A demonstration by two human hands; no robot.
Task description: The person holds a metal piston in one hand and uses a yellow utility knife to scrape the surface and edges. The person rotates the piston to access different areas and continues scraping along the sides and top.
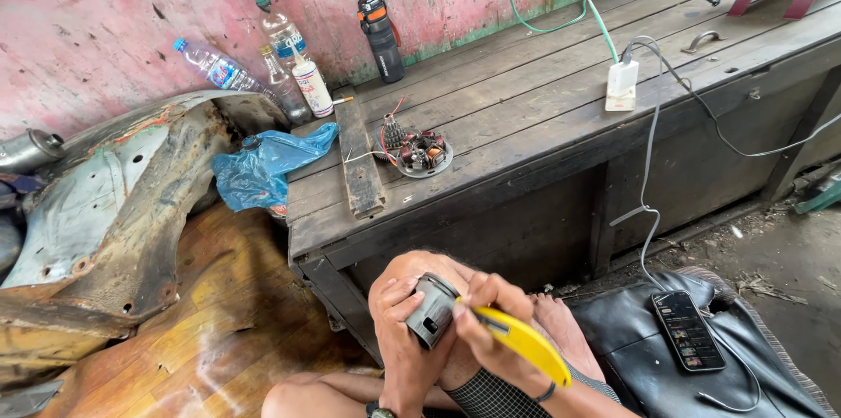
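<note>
weathered wood of the bench runs ahead of you, a coil-ringed stator plate near its front edge. down by your knee, your left hand grips the grey metal cylinder — keep it braced. your right hand is closed on the yellow-handled tool — work its tip steadily along the cylinder's edge.

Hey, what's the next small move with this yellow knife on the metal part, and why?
Probably draw the yellow knife lightly along the metal part's rim. The right hand already has its tip against the part, and the left hand grips the part firmly over the knee.
</note>
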